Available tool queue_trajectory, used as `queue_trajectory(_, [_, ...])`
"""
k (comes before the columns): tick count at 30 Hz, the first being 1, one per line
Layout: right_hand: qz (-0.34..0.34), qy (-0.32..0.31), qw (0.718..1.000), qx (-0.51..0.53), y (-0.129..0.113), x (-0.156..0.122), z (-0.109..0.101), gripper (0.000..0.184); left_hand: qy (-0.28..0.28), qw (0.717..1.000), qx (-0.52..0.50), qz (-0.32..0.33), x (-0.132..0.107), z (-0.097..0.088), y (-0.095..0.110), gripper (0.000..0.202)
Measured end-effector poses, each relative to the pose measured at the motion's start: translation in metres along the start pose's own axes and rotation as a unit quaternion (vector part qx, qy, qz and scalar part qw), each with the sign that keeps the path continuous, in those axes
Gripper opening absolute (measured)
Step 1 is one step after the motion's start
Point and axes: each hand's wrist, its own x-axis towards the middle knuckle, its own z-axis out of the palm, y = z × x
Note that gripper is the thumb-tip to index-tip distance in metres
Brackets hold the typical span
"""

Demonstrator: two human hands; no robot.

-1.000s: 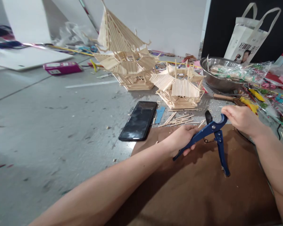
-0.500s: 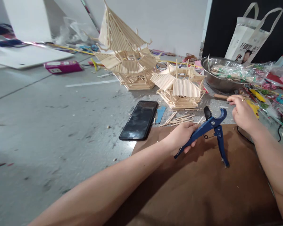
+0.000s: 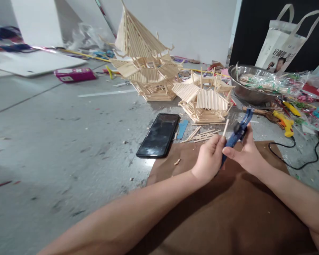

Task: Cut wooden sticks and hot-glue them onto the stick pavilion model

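The blue cutter (image 3: pixel 237 136) is between the two hands, above the brown sheet (image 3: pixel 228 212). Half a second earlier its handles stand spread and the right hand is clear of it; now the tool is turned nearly edge-on, at a steeper tilt, and the right hand (image 3: pixel 246 154) is in contact.

The left hand (image 3: pixel 209 157) is closed, gripping a wooden stick (image 3: pixel 225 128) that projects upward from the fingers, more upright than before. The lower end of the cutter lies against this hand; whether it also bears the tool's weight cannot be told. The right hand has its thumb along the near side of the cutter and its fingers partly hidden behind; firmness of grip cannot be determined. Both forearms reach forward and converge.

The yellow glue gun (image 3: pixel 284 121), previously partly covered by the right hand, is in fuller view. The phone (image 3: pixel 158 135) and the smaller stick structure (image 3: pixel 206 99) keep their places on the floor (image 3: pixel 77 141).
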Motion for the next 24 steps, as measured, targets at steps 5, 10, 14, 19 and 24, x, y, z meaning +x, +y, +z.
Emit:
queue_trajectory(5, [0.016,0.014,1.0,-0.014,-0.012,-0.002,-0.008,0.061,-0.033,0.997,0.042,0.06,-0.005,0.007,-0.003,0.025])
queue_trajectory(10, [-0.086,0.069,0.994,-0.007,-0.017,0.01,-0.032,0.023,-0.073,0.989,0.116,0.054,0.01,-0.012,0.006,0.03])
queue_trajectory(14, [-0.064,0.067,0.996,0.004,-0.016,0.017,-0.042,0.013,-0.144,0.976,0.15,0.057,0.015,-0.022,0.01,0.03])
queue_trajectory(19, [-0.036,0.012,0.997,-0.059,-0.016,0.015,-0.036,0.009,-0.222,0.957,0.17,0.075,0.015,-0.024,0.01,0.028])
queue_trajectory(24, [-0.018,0.011,0.998,-0.059,-0.013,0.012,-0.031,0.01,-0.235,0.953,0.173,0.078,0.015,-0.023,0.008,0.029])
